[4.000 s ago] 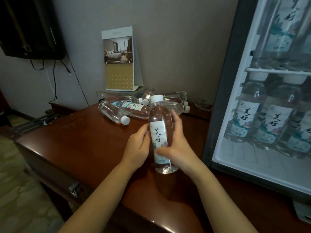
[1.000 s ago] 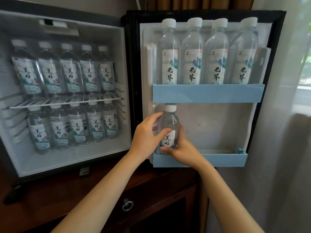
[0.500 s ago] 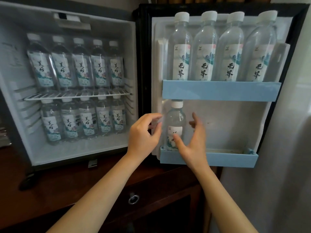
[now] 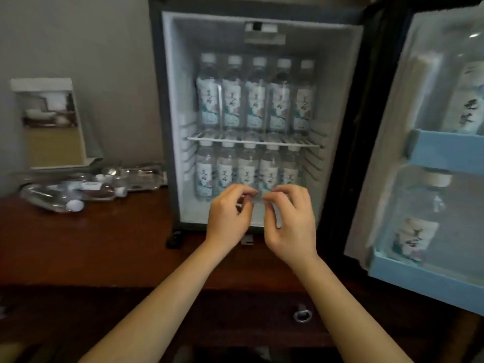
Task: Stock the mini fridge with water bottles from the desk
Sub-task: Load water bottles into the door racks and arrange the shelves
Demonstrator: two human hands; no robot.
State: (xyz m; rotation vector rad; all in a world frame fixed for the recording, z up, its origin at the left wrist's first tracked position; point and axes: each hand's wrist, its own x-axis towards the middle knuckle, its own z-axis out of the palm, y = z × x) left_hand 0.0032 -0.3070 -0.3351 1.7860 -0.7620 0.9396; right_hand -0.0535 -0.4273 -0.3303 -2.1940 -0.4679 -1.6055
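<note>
— What's on the far left?
— A standing card with a room photo; any print on it is too blurred to read. Below it, loose water bottles lie on their sides on the desk.
— And the mini fridge?
— It is open. Five upright bottles form the upper row on the wire shelf, with a lower row beneath. Their pale labels carry dark brush characters, smeared past reading.
— The hands?
— The left hand and right hand hover before the lower row with fingers curled and tips nearly meeting. I cannot tell if they pinch something small.
— Further right?
— On the open door, one door bottle stands in the lower blue rack. Its label is also blurred.
</note>
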